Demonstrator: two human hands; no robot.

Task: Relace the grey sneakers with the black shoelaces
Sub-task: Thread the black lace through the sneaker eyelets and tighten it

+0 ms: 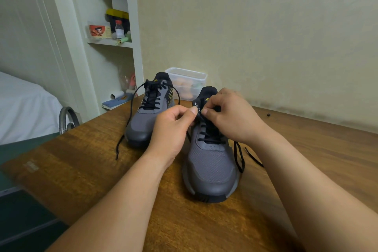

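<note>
- A wooden table (81, 170) is seen under both forearms, which are stretched forward from the near edge.
- The near grey sneaker (210, 170) is stood upright on the table at right of centre, with its toe turned toward the viewer.
- Its black shoelace (239, 155) is threaded through the lower eyelets, and loose lengths are draped down its right side onto the table.
- The left hand (171, 129) is curled, and the lace is pinched between thumb and forefinger near the top eyelets.
- The right hand (231, 116) is curled over the tongue, and the same lace is pinched at its fingertips, just beside the left thumb.
- The far grey sneaker (143, 120) is set to the left and farther back, fully laced, with one lace end (120, 141) trailed toward the near left.
- A small black object (268, 115) is seen on the table at far right.
- A clear plastic container (187, 82) is placed behind the sneakers against the wall.
- A shelf (110, 42) with a small bottle (119, 29) is seen at far left, above a bed (24, 108).
</note>
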